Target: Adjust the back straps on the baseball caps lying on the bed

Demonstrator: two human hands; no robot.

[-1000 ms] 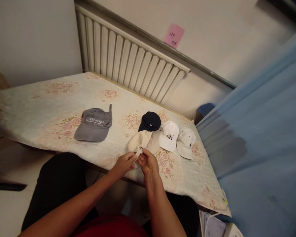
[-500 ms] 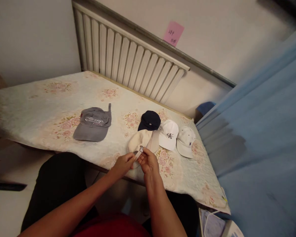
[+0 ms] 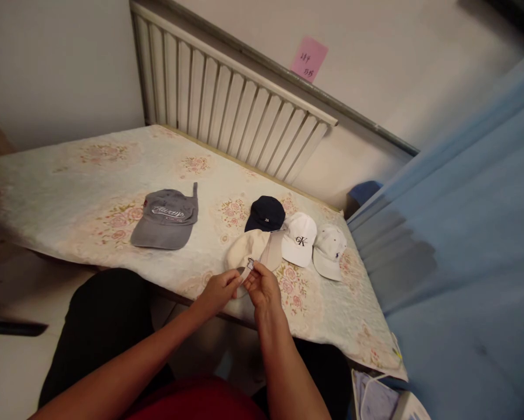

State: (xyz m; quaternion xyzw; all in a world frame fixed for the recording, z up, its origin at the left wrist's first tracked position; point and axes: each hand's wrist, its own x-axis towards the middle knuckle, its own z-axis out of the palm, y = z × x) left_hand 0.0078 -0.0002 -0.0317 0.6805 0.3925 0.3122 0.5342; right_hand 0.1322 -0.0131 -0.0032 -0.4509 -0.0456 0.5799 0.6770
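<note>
Compared with the earlier frames, little differs. Both hands keep their places at the back of the cream baseball cap [image 3: 243, 248], and the other caps lie where they lay. At the left fingertips the pale strap [image 3: 245, 274] looks slightly turned, and less of its flat face shows than half a second ago; the metal buckle [image 3: 250, 263] stays by the right fingertips.

The cream baseball cap is just left of the white CK cap [image 3: 299, 240] and nearer to the wearer. Its rounded crown is cream and looks soft, while its brim [image 3: 272, 253] is a pinker beige and points toward the white CK cap; whether the two touch cannot be told. The buckle is small, silvery and shiny. How far the strap runs through it is too small to make out.

The left hand [image 3: 220, 290] pinches the strap between thumb and fingers. The right hand [image 3: 262, 286] grips at the buckle, its fingers curled and its palm partly turned up.

The navy baseball cap [image 3: 265, 213] is beyond and to the left of the white CK cap. The off-white cap with a small dark emblem [image 3: 329, 251] is just to the right of the white CK cap, and the gray "Always" cap [image 3: 163, 220] is well apart on its left, a loose strap end standing up. All are on the floral bedspread [image 3: 209, 189].
</note>
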